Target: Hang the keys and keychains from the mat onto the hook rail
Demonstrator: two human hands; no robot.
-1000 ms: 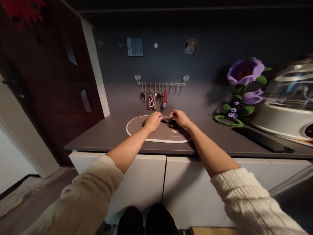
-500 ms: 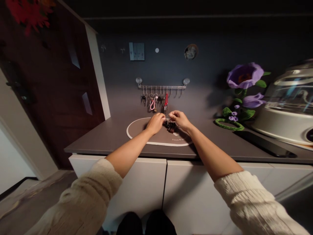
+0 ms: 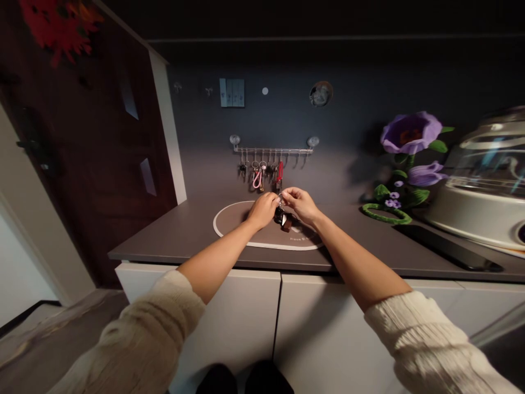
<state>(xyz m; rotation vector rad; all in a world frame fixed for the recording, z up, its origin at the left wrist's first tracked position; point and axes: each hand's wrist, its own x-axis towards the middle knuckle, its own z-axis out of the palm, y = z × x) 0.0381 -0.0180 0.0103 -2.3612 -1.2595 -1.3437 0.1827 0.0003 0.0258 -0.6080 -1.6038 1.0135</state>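
Note:
My left hand and my right hand meet above an oval grey mat on the dark counter. Both pinch a small bunch of keys with a dark fob, which hangs between the fingertips just over the mat. On the wall right behind the hands a metal hook rail carries several key sets, among them a pink loop and a red strap.
A purple fabric flower with green stems stands at the right. Farther right are a white domed appliance and a flat black slab. A dark wooden door is at the left. White cabinet doors sit below the counter.
Both hands have lifted the bunch of keys off the mat and drawn closer together, nearer the hook rail. The fob now dangles below the fingers.

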